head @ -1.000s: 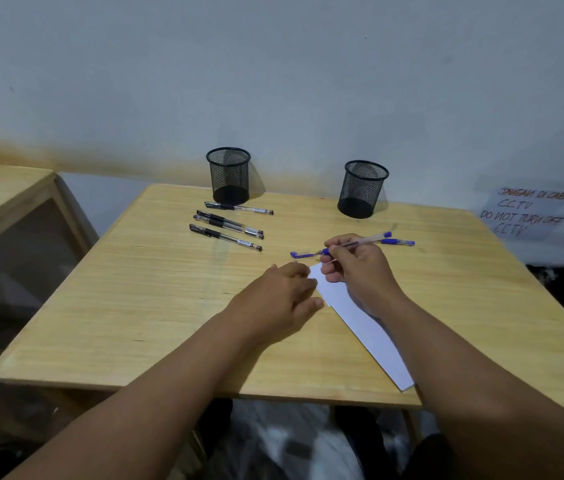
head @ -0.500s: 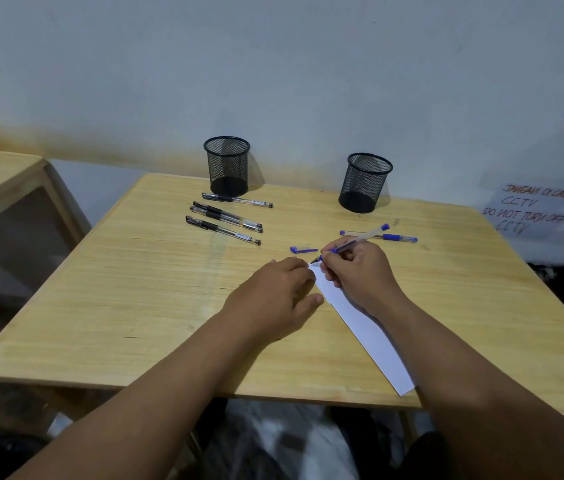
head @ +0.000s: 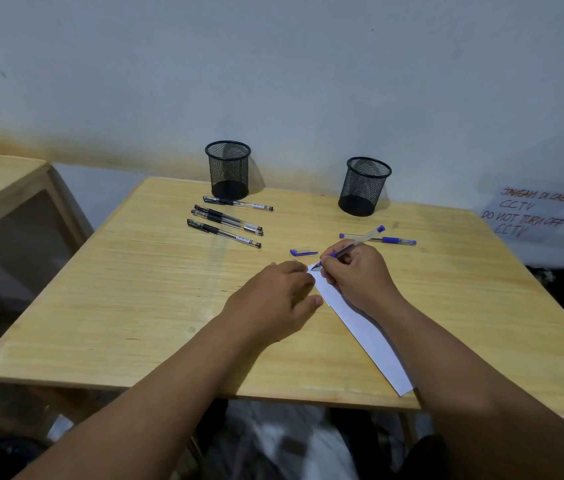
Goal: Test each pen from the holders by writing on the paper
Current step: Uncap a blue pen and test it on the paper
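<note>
Since the frame 1.0 s ago, the cap has been taken off the blue pen (head: pixel 349 250) and its tip lowered from mid-air to the far end of the paper strip (head: pixel 363 327). Pen is gripped in writing pose by the right hand (head: pixel 356 275), fingers closed round the barrel; the detached blue cap (head: pixel 303 252) lies on the table (head: pixel 135 306) just beyond the left hand (head: pixel 273 299). Left hand is laid flat, fingers on the paper's left edge, nothing held, apparently to steady the sheet. Whether ink has been laid down yet cannot be told; tip region is too small.

Progress, as judged: both mesh holders (head: pixel 228 169) (head: pixel 365 185) appear emptied. Four black pens (head: pixel 225 221) lie capped in a group nr. the left holder, probably set aside after testing or awaiting it. A second blue pen (head: pixel 382 239) lies capped behind the right hand. One pen is under test; recapping is left, and approx. one to five more may remain.
</note>
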